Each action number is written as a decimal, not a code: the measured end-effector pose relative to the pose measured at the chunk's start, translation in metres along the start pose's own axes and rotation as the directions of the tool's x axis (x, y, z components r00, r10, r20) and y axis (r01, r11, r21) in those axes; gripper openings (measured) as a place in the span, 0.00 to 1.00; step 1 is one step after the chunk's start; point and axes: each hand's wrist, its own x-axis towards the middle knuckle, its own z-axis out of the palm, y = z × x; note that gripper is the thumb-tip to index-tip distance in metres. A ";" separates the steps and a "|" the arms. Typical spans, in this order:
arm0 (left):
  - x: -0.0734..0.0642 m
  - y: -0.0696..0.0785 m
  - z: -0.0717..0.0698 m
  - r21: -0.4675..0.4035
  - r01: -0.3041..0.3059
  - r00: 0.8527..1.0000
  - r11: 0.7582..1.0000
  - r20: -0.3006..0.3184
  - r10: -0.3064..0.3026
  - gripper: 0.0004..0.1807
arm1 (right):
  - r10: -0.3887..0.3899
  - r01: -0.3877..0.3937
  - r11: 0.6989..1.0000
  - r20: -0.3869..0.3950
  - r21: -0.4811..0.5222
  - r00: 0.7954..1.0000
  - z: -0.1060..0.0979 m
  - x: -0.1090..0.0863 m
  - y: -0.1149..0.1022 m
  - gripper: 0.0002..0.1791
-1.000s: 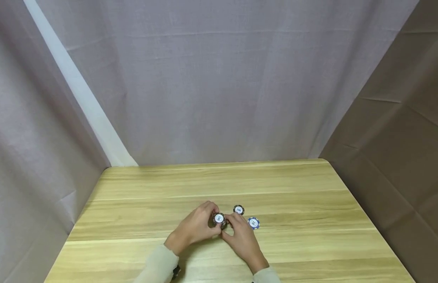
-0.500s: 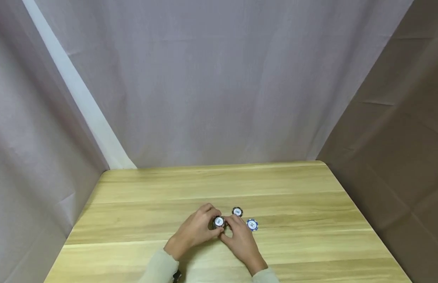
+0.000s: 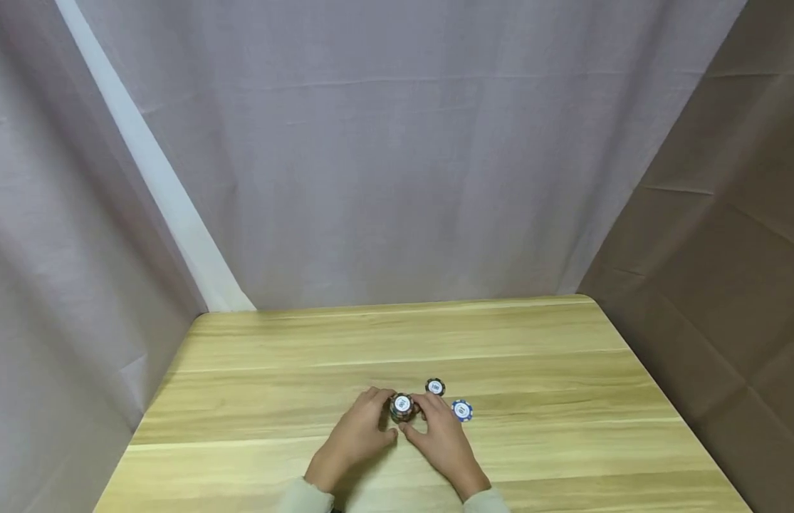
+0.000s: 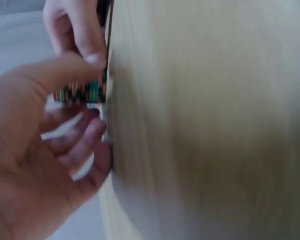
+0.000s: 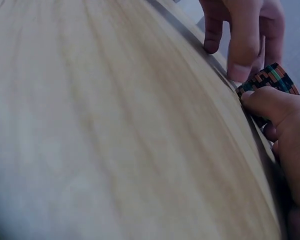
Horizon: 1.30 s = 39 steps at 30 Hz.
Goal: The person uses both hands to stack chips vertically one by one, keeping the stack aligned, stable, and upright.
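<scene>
A tall stack of poker chips (image 3: 402, 405), its top chip black with a white "100" centre, stands between both hands. In the left wrist view the stack (image 4: 80, 94) shows black, orange and green edges. My left hand (image 3: 359, 429) curves loosely around the stack's left side, its thumb off the chips. My right hand (image 3: 443, 438) holds the lower part of the stack from the right; its thumb (image 5: 265, 102) lies against the base. Beyond the right fingers lies a black "100" chip (image 3: 435, 386). A blue "10" chip (image 3: 462, 410) lies to their right.
The wooden table (image 3: 294, 356) extends around the hands on every side. Grey curtains (image 3: 397, 178) hang behind it and on the left, and a brown cloth (image 3: 711, 285) hangs on the right.
My left thumb has come away from the stack and the left fingers have loosened. The right hand stays at the stack. The head view has shifted slightly.
</scene>
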 end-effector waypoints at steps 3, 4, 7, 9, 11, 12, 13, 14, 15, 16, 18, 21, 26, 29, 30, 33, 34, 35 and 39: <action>0.001 0.006 0.009 0.001 0.039 0.996 0.999 -0.075 -0.039 0.32 | 0.015 -0.015 1.000 0.002 0.018 1.000 -0.001 0.000 0.000 0.24; 0.001 0.008 0.012 -0.005 0.056 0.993 0.998 -0.103 -0.056 0.32 | 0.017 -0.017 1.000 0.006 0.020 1.000 -0.002 0.000 0.001 0.24; 0.000 0.013 0.020 -0.050 0.119 0.975 0.992 -0.181 -0.126 0.31 | 0.024 -0.025 0.999 0.015 0.026 1.000 -0.001 0.000 0.001 0.24; -0.002 0.016 0.024 -0.091 0.156 0.958 0.984 -0.228 -0.173 0.30 | 0.022 -0.022 0.999 0.007 0.030 1.000 0.000 0.000 0.001 0.24; -0.002 0.018 0.030 -0.120 0.185 0.941 0.975 -0.264 -0.211 0.29 | 0.016 -0.016 1.000 -0.014 0.026 1.000 -0.001 0.000 0.002 0.23; -0.002 0.020 0.033 -0.132 0.193 0.933 0.972 -0.281 -0.223 0.29 | 0.014 -0.013 1.000 -0.023 0.025 1.000 -0.001 -0.001 0.002 0.22; -0.002 0.020 0.035 -0.145 0.201 0.926 0.969 -0.295 -0.236 0.29 | 0.010 -0.010 1.000 -0.033 0.022 0.999 -0.001 -0.001 0.003 0.22; -0.001 0.021 0.037 -0.152 0.206 0.918 0.967 -0.311 -0.245 0.28 | 0.009 -0.008 1.000 -0.042 0.024 0.999 0.000 -0.001 0.003 0.20; -0.001 0.021 0.039 -0.163 0.213 0.911 0.963 -0.323 -0.256 0.28 | 0.006 -0.005 1.000 -0.051 0.027 0.999 0.000 -0.002 0.002 0.19; -0.001 0.020 0.040 -0.172 0.216 0.904 0.961 -0.337 -0.264 0.28 | 0.007 -0.006 1.000 -0.058 0.029 0.998 0.001 -0.002 0.002 0.18; 0.000 0.020 0.043 -0.203 0.222 0.891 0.954 -0.356 -0.283 0.27 | 0.015 -0.012 0.999 -0.074 0.037 0.997 0.002 -0.003 0.002 0.15; 0.000 0.018 0.048 -0.247 0.219 0.878 0.944 -0.371 -0.301 0.26 | 0.023 -0.018 0.999 -0.111 0.045 0.994 0.003 -0.004 0.000 0.12; -0.001 0.015 0.049 -0.290 0.201 0.866 0.936 -0.394 -0.308 0.24 | 0.013 -0.002 0.995 -0.116 0.100 0.993 0.002 -0.002 -0.003 0.12; -0.001 0.016 0.050 -0.299 0.171 0.866 0.939 -0.409 -0.288 0.24 | 0.034 -0.015 0.983 -0.099 0.184 0.995 -0.005 0.000 -0.003 0.11; -0.001 0.016 0.051 -0.297 0.164 0.868 0.941 -0.409 -0.281 0.24 | 0.036 -0.015 0.979 -0.098 0.204 0.995 -0.008 0.000 -0.003 0.12; -0.001 0.016 0.050 -0.302 0.156 0.877 0.940 -0.396 -0.273 0.24 | 0.050 -0.033 0.978 -0.077 0.205 0.996 -0.019 0.001 -0.004 0.12; -0.001 0.016 0.050 -0.304 0.159 0.878 0.939 -0.391 -0.276 0.24 | 0.044 -0.032 0.984 -0.069 0.173 0.997 -0.022 0.002 -0.005 0.12; -0.001 0.016 0.049 -0.307 0.163 0.879 0.937 -0.386 -0.280 0.24 | 0.037 -0.029 0.991 -0.064 0.134 0.997 -0.026 0.002 -0.005 0.13; -0.003 0.014 0.048 -0.317 0.166 0.886 0.934 -0.367 -0.282 0.24 | 0.020 -0.025 0.997 -0.068 -0.079 0.997 -0.039 0.005 -0.004 0.16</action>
